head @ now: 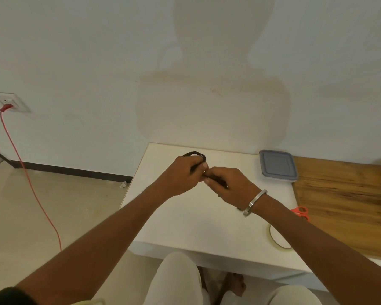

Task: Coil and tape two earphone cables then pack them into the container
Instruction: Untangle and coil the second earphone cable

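Black earphone cable (195, 154), thin and dark, shows as a small loop above the left hand (180, 172), held over the white table (196, 221). The left fingers are curled tight around the coil. The right hand (228, 186), wearing a metal bangle (254, 202), pinches the cable's other end, touching the left thumb. A grey-lidded container (277, 165) sits well right; a tape roll (279, 237) and orange scissors (301, 212) lie near the right forearm.
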`<action>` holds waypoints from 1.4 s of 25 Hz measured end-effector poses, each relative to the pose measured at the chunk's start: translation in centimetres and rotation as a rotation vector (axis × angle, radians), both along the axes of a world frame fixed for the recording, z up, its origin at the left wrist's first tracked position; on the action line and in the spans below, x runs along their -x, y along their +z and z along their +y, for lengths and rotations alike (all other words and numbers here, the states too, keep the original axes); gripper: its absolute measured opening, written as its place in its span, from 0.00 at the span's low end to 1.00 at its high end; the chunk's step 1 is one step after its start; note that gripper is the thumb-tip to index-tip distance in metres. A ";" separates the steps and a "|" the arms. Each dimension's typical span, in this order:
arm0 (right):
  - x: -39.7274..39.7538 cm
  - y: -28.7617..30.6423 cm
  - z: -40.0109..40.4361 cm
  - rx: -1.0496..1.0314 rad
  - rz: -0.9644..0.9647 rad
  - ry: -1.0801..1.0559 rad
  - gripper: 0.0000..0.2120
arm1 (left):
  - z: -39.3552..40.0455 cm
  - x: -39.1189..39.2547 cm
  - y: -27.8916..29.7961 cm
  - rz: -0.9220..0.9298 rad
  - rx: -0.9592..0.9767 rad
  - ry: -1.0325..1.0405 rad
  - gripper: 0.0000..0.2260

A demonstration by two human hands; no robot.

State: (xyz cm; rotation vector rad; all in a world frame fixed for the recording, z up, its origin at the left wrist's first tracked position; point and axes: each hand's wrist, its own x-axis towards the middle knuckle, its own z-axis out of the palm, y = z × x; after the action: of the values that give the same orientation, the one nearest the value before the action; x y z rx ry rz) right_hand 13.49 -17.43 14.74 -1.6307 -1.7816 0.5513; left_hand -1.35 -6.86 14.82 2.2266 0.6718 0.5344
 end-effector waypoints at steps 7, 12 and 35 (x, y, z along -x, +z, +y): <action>-1.8 -0.5 0.0 -0.061 -0.096 -0.070 0.09 | 0.8 0.3 -0.3 0.152 -0.165 0.002 0.12; -2.9 -0.5 -0.5 0.024 -0.119 -0.257 0.09 | 1.8 0.5 -0.1 0.215 -0.196 0.062 0.12; -2.3 -0.8 -1.0 -0.169 -0.167 -0.105 0.02 | 0.6 0.0 -0.5 0.192 -0.051 0.030 0.13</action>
State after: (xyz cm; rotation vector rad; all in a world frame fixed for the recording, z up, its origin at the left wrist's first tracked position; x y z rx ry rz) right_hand 15.83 -18.46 13.96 -1.6806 -1.7951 0.2157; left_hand -1.34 -6.22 14.33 2.3386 0.7986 0.3580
